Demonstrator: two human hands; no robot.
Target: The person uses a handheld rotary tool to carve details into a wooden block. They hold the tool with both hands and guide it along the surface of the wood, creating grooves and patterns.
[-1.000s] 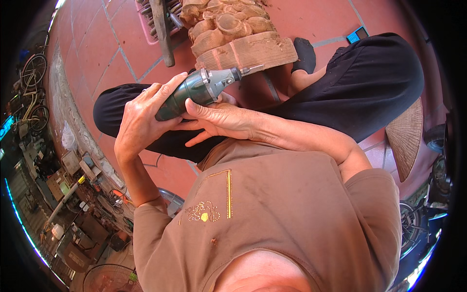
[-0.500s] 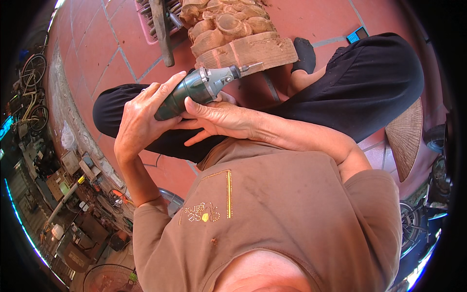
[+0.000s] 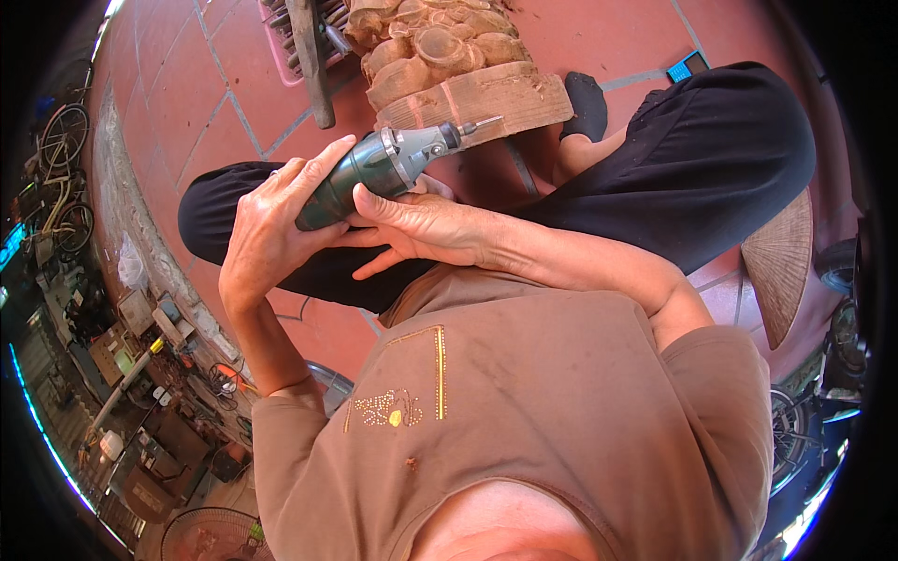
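A dark green die grinder (image 3: pixel 351 184) with a grey metal nose and a thin bit (image 3: pixel 482 124) lies across my lap, nose pointing up and to the right. My left hand (image 3: pixel 271 220) is wrapped round its rear end. From below, my right hand (image 3: pixel 421 224) cups the body, its thumb against the near side and some fingers hidden behind the tool. Just beyond the bit stands a carved wooden piece (image 3: pixel 440 56) with rounded lumps and a flat block base (image 3: pixel 477 101). The bit overlaps the base in view; I cannot tell if they touch.
At the upper left lie a wooden mallet (image 3: pixel 309 56) and a pink basket (image 3: pixel 281 47) of hand tools. A blue device (image 3: pixel 687 66) rests on the red tiles beyond my right knee. A conical straw hat (image 3: pixel 781 266) sits at the right. Bicycles (image 3: pixel 64 131) and clutter line the left.
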